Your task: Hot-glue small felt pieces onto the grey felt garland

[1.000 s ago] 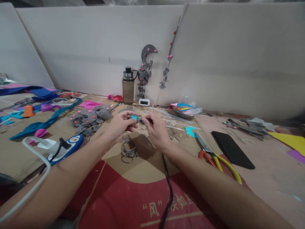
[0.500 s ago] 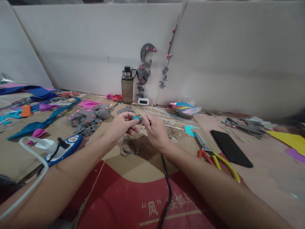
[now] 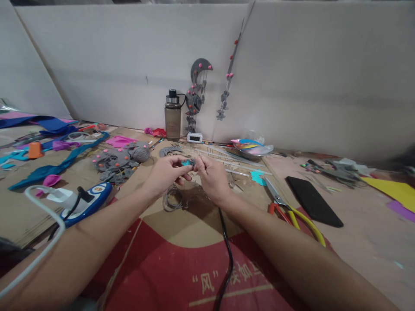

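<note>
Between my two hands is a small turquoise felt-like piece (image 3: 186, 163) with something grey against its right side. My left hand (image 3: 167, 172) pinches the turquoise piece between thumb and fingers. Close beside it, my right hand (image 3: 212, 176) is closed, its thumb and fingertips pressed together at the grey part; the fingers hide most of what they grip. Below the hands lies a loose coil of thin grey cord (image 3: 173, 199). Another turquoise cutout (image 3: 258, 177) rests right of my right hand, near yellow-handled scissors (image 3: 279, 201).
Behind stand a dark bottle (image 3: 173, 116) and a small white digital clock (image 3: 195, 138). Grey felt shapes with a yarn ball (image 3: 142, 153) lie left, near a blue power strip (image 3: 90, 203). A black phone (image 3: 313, 201) is at right. A black cable (image 3: 228, 250) crosses the red board.
My left fingers have shifted slightly over the turquoise piece, so less of it shows. My right hand stays in nearly the same place.
</note>
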A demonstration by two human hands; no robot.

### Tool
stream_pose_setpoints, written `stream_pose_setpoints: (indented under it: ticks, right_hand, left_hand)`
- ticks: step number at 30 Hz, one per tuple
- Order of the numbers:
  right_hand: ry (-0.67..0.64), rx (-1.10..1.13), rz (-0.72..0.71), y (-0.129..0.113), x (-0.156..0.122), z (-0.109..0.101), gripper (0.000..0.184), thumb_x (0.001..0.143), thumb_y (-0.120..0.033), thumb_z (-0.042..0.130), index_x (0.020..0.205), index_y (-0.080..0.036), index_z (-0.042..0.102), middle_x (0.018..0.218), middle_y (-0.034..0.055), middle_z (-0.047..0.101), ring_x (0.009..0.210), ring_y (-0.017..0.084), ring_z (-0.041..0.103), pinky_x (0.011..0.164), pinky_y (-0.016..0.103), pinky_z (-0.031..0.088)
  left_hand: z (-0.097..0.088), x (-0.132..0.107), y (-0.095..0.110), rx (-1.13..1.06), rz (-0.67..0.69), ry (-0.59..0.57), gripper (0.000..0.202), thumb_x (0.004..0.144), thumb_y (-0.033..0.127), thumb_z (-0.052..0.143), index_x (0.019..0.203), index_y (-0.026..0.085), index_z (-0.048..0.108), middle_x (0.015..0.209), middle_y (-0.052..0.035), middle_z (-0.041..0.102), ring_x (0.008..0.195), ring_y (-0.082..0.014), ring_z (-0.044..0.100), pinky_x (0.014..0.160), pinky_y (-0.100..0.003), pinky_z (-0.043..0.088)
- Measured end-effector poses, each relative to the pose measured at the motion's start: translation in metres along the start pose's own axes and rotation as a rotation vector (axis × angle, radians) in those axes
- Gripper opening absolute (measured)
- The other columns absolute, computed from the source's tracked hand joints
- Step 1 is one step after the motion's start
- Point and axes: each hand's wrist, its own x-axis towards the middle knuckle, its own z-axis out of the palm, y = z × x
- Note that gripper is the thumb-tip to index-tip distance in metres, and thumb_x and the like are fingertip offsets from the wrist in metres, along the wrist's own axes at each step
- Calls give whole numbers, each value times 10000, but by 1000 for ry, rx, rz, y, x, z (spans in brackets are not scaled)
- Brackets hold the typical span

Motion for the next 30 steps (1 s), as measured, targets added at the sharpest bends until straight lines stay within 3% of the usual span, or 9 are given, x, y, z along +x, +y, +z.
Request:
stream_pose_setpoints:
  ticks: [12,22,30]
  right_hand:
    - [-14,-101,-59,-1,-1,-2,436,952,-440,328,653,-204,539,640,11,575,607,136,497,580,270,292]
    - [-22,-174,-97,0,-1,-3,443,950,-441,343,661,-202,578,643,15,583,595,137,475,569,275,255]
    - [-53,-177,-71,-7,-3,-5,428,944,-430,360,642,-206,565,638,19,575,602,145,474,572,282,247]
  left_hand:
    - [1,-4,4,129,35,42,257,691,372,698,809,145,709,618,-41,648,547,-119,596,455,-188,457]
    - [1,-6,4,253,94,42,212,727,339,649,802,150,710,623,-40,654,528,-115,583,457,-190,453]
    - [8,-10,6,278,111,121,143,718,263,593,756,164,689,614,-24,643,536,-121,589,457,-193,421]
